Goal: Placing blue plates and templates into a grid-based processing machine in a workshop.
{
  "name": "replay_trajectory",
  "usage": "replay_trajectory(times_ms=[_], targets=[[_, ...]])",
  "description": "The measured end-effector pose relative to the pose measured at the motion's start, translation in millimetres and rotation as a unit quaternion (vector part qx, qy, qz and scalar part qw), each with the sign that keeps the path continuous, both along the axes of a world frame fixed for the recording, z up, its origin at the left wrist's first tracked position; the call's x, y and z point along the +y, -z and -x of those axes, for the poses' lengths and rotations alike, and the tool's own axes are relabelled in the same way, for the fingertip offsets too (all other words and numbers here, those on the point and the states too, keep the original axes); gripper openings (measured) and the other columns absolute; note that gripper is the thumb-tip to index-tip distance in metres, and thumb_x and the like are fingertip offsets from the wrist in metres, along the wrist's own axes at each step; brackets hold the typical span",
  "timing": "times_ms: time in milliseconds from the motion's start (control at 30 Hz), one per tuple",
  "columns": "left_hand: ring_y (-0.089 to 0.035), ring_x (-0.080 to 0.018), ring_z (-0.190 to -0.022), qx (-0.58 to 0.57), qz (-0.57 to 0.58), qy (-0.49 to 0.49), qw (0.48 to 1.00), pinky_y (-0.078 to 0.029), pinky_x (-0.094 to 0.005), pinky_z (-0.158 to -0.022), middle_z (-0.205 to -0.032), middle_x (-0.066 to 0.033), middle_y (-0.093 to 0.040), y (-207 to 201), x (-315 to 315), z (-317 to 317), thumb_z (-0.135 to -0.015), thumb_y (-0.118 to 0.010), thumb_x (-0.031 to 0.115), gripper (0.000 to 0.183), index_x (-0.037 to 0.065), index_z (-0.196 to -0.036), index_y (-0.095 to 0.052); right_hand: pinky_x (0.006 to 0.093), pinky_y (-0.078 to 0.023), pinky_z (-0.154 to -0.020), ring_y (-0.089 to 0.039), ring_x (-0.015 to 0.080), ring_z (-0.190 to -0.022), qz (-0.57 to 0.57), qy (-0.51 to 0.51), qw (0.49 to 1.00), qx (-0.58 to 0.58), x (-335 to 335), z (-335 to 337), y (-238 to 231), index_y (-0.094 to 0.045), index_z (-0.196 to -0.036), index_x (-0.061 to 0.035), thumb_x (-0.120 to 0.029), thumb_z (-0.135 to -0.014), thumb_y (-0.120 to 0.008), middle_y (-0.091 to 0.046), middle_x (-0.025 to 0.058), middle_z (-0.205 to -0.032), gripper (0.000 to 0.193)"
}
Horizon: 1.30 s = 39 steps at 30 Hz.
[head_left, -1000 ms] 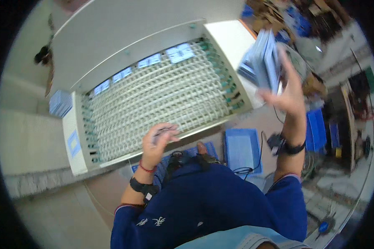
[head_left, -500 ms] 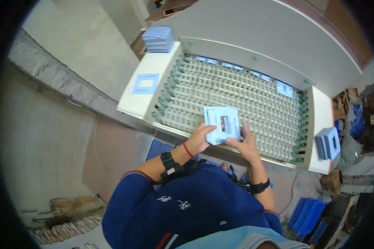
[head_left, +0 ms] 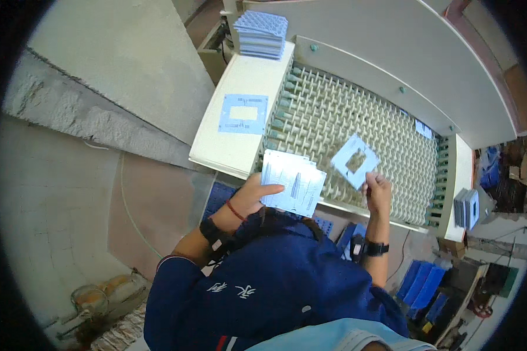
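Observation:
My left hand [head_left: 250, 196] is closed on a fanned stack of thin, light blue printed circuit boards [head_left: 301, 193], its thumb lying over the top one. To the right, my right hand [head_left: 378, 190] pinches a single board by its near corner. This frame-shaped circuit board [head_left: 339, 161] has a large cutout in its middle and is tilted above a bed of white rollers [head_left: 328, 102]. The stack is just over the near edge of the roller bed. Fingers under the stack are hidden.
Another frame-shaped board [head_left: 224, 120] lies on the white left ledge [head_left: 216, 153], with a tall stack of blue boards [head_left: 260, 38] behind it. Several boards stand on the right ledge [head_left: 466, 209]. One lies on the far rollers [head_left: 423, 129]. Blue bins [head_left: 414, 284] are at lower right.
My right hand has drawn one board away from the stack and carried it right, over the rollers. The remaining stack in my left hand is now fanned out. The view has shifted.

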<state>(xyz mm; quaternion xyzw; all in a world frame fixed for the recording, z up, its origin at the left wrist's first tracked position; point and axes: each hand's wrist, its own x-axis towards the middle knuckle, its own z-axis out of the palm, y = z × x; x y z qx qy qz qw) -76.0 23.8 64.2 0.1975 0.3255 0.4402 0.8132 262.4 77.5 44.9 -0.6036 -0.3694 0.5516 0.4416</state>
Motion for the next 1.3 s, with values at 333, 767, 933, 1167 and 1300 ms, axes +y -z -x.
replay_trajectory(times_ms=[333,767,933,1167,1300], targets=[[-0.058,-0.0235,-0.098,0.013,-0.048,0.067,0.997,-0.047,-0.0360,-0.084,-0.109,-0.0146,-0.058,4,-28,10,-0.074,-0.062,0.004,0.048,-0.006,-0.118,-0.045,0.0237,-0.043,-0.045,-0.054,0.0117,-0.050,0.084,-0.130,0.988,-0.014,44,102,7,-0.058,-0.082,0.0014,-0.018,-0.086,-0.057,-0.058,0.0050,-0.062,0.020],[-0.064,-0.0217,-0.077,0.066,-0.002,-0.017,0.998,-0.055,-0.0323,-0.060,-0.088,-0.0120,-0.062,6,1,-31,-0.075,-0.062,0.002,0.037,-0.004,-0.110,-0.050,0.0207,-0.039,-0.044,-0.051,0.0078,-0.049,0.032,-0.143,0.989,0.002,15,19,15,-0.063,-0.079,0.0012,-0.016,-0.078,-0.067,-0.060,0.0033,-0.064,0.018],[-0.061,-0.0255,-0.091,0.007,0.022,-0.062,0.998,-0.050,-0.0387,-0.082,-0.099,-0.0163,-0.061,8,3,-36,-0.076,-0.061,0.002,0.042,-0.006,-0.115,-0.047,0.0238,-0.043,-0.041,-0.056,0.0124,-0.049,0.078,-0.087,0.988,-0.102,63,-27,12,-0.061,-0.083,0.0047,-0.019,-0.082,-0.061,-0.060,0.0072,-0.066,0.024],[-0.060,-0.0250,-0.094,-0.001,-0.008,-0.005,1.000,-0.050,-0.0378,-0.081,-0.103,-0.0156,-0.060,18,6,-53,-0.077,-0.062,0.004,0.044,-0.006,-0.116,-0.046,0.0272,-0.045,-0.042,-0.057,0.0151,-0.050,0.067,-0.085,0.957,-0.270,77,-132,6,-0.062,-0.085,0.0067,-0.024,-0.080,-0.063,-0.060,0.0092,-0.064,0.031],[-0.059,-0.0226,-0.094,0.057,-0.024,-0.039,0.997,-0.049,-0.0348,-0.081,-0.104,-0.0140,-0.060,3,14,-86,-0.075,-0.064,0.003,0.044,-0.005,-0.115,-0.048,0.0288,-0.047,-0.055,-0.060,0.0147,-0.058,-0.014,-0.095,0.863,-0.496,63,-120,-19,-0.063,-0.089,0.0043,-0.025,-0.074,-0.068,-0.064,0.0098,-0.070,0.033]])
